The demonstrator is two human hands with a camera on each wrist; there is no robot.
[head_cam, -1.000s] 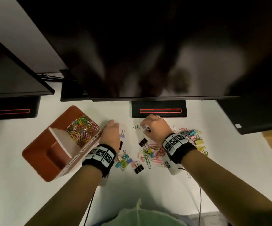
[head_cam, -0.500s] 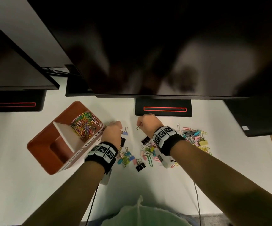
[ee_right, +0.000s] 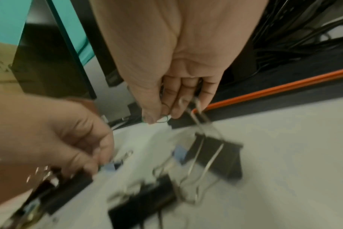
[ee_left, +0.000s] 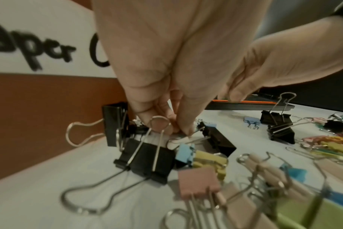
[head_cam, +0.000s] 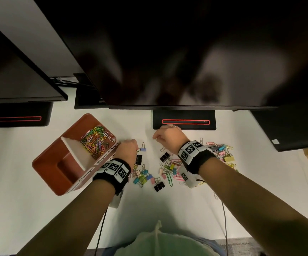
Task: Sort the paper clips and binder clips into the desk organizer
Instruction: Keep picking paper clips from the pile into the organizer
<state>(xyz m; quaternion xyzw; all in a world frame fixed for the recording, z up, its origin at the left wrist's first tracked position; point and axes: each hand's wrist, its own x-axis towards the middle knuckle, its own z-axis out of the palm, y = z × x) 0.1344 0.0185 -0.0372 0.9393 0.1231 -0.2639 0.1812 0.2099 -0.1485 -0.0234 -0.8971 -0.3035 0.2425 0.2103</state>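
Note:
An orange-brown desk organizer (head_cam: pixel 46 163) stands at the left, its far compartment full of coloured paper clips (head_cam: pixel 95 139). Its white label (ee_left: pixel 39 38) reads "Paper C…". My left hand (head_cam: pixel 136 149) (ee_left: pixel 178 131) is beside the organizer, fingertips pinched on the wire handle of a small blue binder clip (head_cam: pixel 143 149), with a black binder clip (head_cam: pixel 139 159) just below. My right hand (head_cam: pixel 155 138) (ee_right: pixel 161 117) is curled, pinching a green paper clip (ee_right: pixel 163 120) between thumb and fingers. A black binder clip (ee_right: pixel 215 156) lies under it. Mixed clips (head_cam: pixel 169 167) are scattered between my wrists.
A big dark monitor (head_cam: pixel 168 52) overhangs the desk; its black base (head_cam: pixel 184 115) lies right behind my right hand. Another base (head_cam: pixel 16 111) sits far left. More clips (head_cam: pixel 221 152) lie to the right of my right wrist. Cables (head_cam: pixel 225 218) trail toward me.
My right hand picked the green paper clip off the desk and curled round it. My left hand closed its fingertips on the blue binder clip. The view shifted slightly.

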